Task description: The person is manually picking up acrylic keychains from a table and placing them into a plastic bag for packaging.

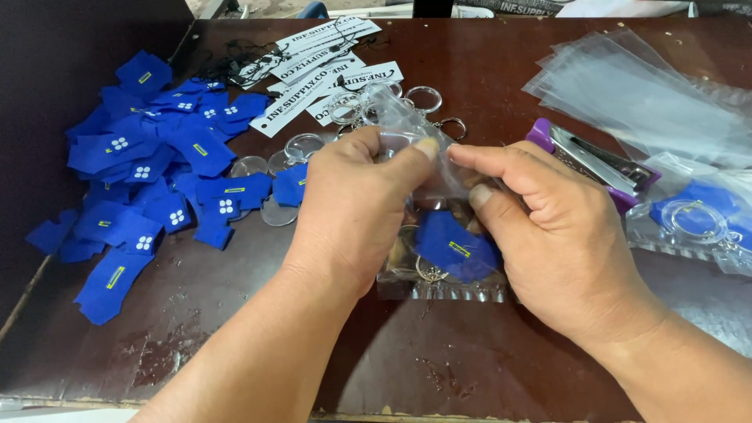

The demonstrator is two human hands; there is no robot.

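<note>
Both hands — left hand, right hand — pinch the mouth of a clear bag, blue patch and keyring already inside below the fingertips; mouth unsealed, stapler just beyond the right fingers, blue pile left.

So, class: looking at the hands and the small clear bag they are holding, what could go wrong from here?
1. Both hands, left and right, pinch only the top of the clear bag; the blue piece and key ring could spill out.
2. The thin plastic might tear.
3. The right hand could bump the purple stapler close beside it.
</note>
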